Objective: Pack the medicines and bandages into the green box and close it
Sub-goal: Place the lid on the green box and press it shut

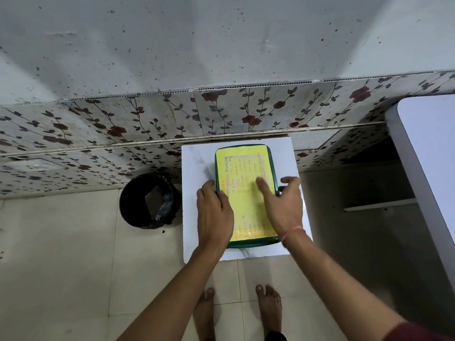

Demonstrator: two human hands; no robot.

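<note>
A: Lid's down on the green box (246, 193), sitting mid white stand (194, 163) by the wall. No meds or bandages left out.

B: Hands?

A: Left hand (214, 212) flat on the left edge, fingers loose, gripping nothing. Right hand (283, 205) spread over the right side, thumb near a latch, can't tell if it's pinched.

B: So packing's prob done, just latching left?

A: Looks so.

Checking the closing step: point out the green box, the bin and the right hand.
green box (248, 243): head view, near rim.
bin (128, 205): head view, left wall.
right hand (283, 207): head view, back of hand.
</note>
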